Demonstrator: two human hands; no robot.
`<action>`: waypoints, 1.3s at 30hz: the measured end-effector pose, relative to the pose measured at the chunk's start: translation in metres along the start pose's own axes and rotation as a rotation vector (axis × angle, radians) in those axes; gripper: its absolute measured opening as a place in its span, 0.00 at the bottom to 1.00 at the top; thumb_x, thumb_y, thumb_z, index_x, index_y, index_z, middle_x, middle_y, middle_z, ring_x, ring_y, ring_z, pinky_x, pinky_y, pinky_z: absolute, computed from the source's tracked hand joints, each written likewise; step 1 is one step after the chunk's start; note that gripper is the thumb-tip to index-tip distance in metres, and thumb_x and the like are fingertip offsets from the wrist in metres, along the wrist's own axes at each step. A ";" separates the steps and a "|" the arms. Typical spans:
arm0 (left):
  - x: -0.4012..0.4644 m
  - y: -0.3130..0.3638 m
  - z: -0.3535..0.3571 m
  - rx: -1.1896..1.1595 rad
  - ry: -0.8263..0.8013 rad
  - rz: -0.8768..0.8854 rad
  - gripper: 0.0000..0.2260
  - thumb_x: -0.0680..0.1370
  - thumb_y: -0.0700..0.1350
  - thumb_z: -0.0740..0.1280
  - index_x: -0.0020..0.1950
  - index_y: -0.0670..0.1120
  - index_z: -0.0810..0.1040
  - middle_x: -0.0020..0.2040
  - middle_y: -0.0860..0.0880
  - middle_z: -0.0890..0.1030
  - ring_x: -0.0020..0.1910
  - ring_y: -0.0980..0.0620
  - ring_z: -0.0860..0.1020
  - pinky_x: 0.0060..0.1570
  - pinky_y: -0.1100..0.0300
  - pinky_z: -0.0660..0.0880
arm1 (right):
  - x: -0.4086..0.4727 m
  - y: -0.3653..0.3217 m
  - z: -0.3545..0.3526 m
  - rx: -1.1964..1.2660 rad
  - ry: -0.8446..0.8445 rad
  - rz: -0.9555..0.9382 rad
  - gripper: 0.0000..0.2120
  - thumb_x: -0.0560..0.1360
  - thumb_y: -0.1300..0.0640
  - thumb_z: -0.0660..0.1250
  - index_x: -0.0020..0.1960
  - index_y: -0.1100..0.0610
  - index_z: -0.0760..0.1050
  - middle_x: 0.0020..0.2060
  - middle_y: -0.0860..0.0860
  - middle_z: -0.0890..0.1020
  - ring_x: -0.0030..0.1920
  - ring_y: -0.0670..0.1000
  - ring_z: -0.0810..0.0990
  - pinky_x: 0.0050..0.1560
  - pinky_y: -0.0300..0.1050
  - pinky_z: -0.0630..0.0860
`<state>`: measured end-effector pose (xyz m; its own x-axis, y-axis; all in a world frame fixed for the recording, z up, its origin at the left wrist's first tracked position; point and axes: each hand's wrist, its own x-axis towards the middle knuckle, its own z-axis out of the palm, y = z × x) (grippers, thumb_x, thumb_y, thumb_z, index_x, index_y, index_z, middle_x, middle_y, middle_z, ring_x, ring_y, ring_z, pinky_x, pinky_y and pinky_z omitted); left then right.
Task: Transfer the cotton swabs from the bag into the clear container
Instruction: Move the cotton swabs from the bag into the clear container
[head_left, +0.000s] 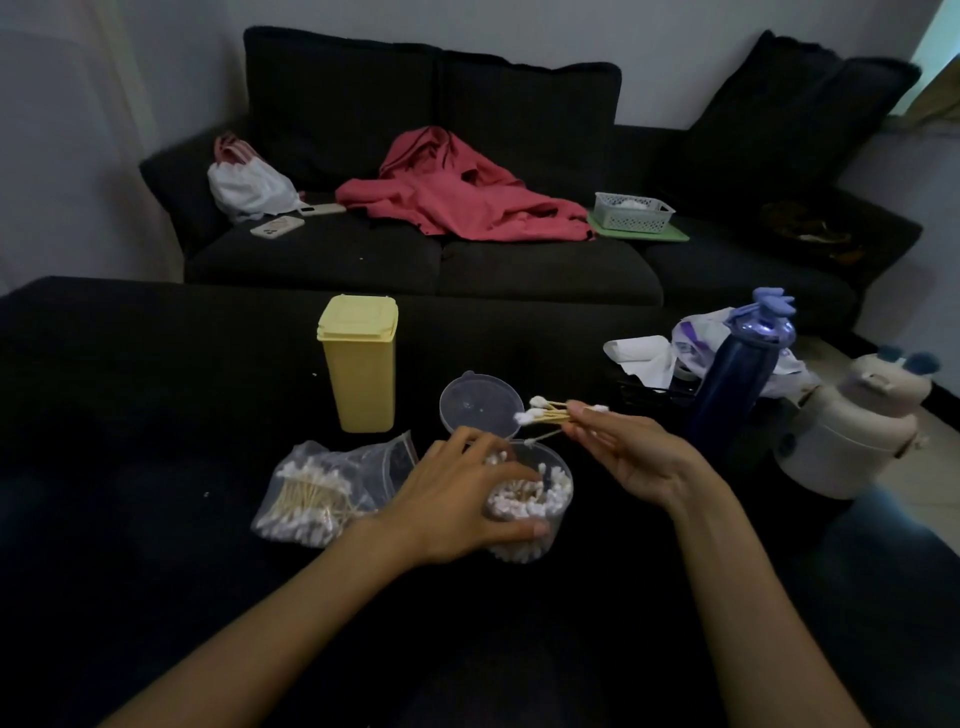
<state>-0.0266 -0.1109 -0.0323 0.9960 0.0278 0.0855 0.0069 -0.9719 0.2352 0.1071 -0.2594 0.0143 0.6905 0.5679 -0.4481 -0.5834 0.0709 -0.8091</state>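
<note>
While the left hand grips the clear container, thumb along its near wall, the right hand pinches a bundle of cotton swabs just above and beyond it. Left of the left hand lies the bag, holding more swabs.

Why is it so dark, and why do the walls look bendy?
Head view: the room is dim, so the black surface swallows detail and only pale things stand out, like the swabs pinched in the right hand and the clear container the left hand grips. The wide lens bows the edges; the arms stretch near the bottom.
</note>
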 end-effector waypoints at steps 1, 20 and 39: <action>-0.003 0.000 0.001 -0.005 0.010 -0.001 0.28 0.73 0.68 0.59 0.71 0.61 0.65 0.70 0.55 0.63 0.69 0.55 0.57 0.63 0.58 0.59 | 0.000 0.001 0.001 -0.053 -0.006 0.001 0.07 0.72 0.66 0.68 0.49 0.66 0.79 0.45 0.60 0.83 0.41 0.50 0.83 0.34 0.34 0.80; -0.007 -0.018 -0.002 -0.516 0.273 -0.403 0.13 0.74 0.53 0.70 0.57 0.51 0.80 0.54 0.56 0.82 0.50 0.58 0.80 0.54 0.56 0.77 | -0.005 0.008 0.023 -1.597 -0.173 -0.777 0.08 0.73 0.57 0.70 0.52 0.53 0.81 0.47 0.46 0.84 0.48 0.40 0.80 0.50 0.38 0.78; -0.006 -0.014 -0.011 -0.457 0.286 -0.382 0.12 0.74 0.55 0.69 0.56 0.55 0.79 0.49 0.58 0.82 0.48 0.60 0.79 0.50 0.58 0.77 | 0.017 0.004 0.055 -1.839 -0.126 -0.357 0.15 0.70 0.59 0.73 0.56 0.58 0.79 0.52 0.53 0.81 0.53 0.51 0.80 0.54 0.45 0.78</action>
<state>-0.0336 -0.0947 -0.0251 0.8674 0.4731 0.1540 0.2532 -0.6863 0.6819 0.0926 -0.2040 0.0241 0.5785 0.7825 -0.2302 0.7495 -0.6213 -0.2284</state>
